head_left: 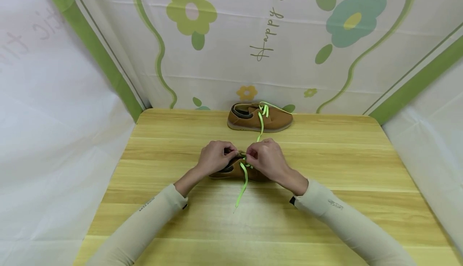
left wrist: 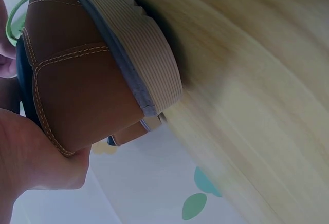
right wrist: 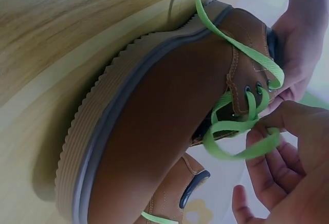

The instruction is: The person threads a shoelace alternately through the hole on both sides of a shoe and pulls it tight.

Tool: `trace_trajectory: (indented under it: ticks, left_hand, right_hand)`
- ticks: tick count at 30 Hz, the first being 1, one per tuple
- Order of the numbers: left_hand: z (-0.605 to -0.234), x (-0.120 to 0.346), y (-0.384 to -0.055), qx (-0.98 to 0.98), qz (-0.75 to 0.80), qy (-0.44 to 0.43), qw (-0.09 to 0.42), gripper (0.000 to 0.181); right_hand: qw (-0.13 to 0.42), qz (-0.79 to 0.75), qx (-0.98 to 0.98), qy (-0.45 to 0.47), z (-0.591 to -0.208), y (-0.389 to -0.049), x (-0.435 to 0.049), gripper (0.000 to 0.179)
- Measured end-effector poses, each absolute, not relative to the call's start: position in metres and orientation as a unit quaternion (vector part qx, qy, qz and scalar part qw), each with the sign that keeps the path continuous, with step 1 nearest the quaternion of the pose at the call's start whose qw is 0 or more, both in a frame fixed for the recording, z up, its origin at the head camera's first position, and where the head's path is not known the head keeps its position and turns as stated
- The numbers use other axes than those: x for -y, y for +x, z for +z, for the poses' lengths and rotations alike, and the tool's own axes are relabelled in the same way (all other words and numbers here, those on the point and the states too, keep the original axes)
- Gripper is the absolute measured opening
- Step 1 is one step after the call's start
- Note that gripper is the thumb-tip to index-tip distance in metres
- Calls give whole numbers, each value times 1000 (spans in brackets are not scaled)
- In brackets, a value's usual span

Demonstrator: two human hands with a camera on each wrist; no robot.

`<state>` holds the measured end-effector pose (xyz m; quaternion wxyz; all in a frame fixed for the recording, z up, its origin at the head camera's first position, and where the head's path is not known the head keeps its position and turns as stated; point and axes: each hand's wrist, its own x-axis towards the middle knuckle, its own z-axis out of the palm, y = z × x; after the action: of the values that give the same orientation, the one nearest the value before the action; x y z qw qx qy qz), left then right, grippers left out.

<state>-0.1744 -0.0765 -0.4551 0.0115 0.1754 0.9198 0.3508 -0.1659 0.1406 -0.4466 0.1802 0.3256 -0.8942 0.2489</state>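
Note:
A brown lace-up shoe (head_left: 236,173) with a bright green shoelace (head_left: 244,181) rests on the wooden table, toe toward the right. My left hand (head_left: 216,157) reaches over its opening, thumb and fingertips pinching the upper near the eyelets; the exact hold is partly hidden. In the left wrist view that hand (left wrist: 31,157) lies by the heel. My right hand (head_left: 268,159) is over the front of the shoe. Seen from the right wrist, its thumb and finger (right wrist: 290,118) pinch a looped stretch of lace by the eyelets. One lace end hangs down the near side onto the table.
Behind stands a second brown shoe (head_left: 275,120), also with a green lace, near the table's far edge. The wooden table (head_left: 162,217) meets a white curtain (head_left: 224,65) printed with flowers at the back; white fabric also hangs on both sides.

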Motion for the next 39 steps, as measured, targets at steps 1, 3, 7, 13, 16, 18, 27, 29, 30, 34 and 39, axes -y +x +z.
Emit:
trace_trajectory:
  ticks: [1,3,7,13,16,18,27,29,30,34,39]
  left_hand:
    - [-455,76,-174,-919,352,176,13,9]
    - [-455,77,-174,-918,354,177,13,9]
    - [-455,77,-175,-916,359,177,13,9]
    - [-454,77,-175,-916,360,174,11,9]
    - [-455,77,-175,-917,359,172,10,9]
    - [-455,77,-175,-917,359,172,8,9]
    - [-457,76,-175,-921,352,166,3,8]
    - [-457,76,-175,-923,348,166,2,8]
    - [-457,76,-175,-923,348,167,2,8]
    - [-458,76,-176,-922,349,168,3,9]
    - [-457,75,-175,-922,348,168,1,9]
  right_hand:
    - [183,246,894,328,-447,-166,-140,8]
    - [188,239,893,331,-448,-166,-139,8]
    - [190,230,893,337,-448,-168,-137,8]
    - [183,233,891,343,-448,-169,-137,10]
    - [175,236,891,348,-448,-169,-137,11]
    - [173,236,890,350,-448,-169,-137,12]
    - [192,227,891,343,-449,-169,-136,11]
    - [198,223,892,339,-449,-169,-136,10]
    - [201,222,892,339,-449,-169,-135,10]
    - [210,219,891,338,-450,-169,-134,10]
    - [199,227,892,337,-451,-170,-132,9]
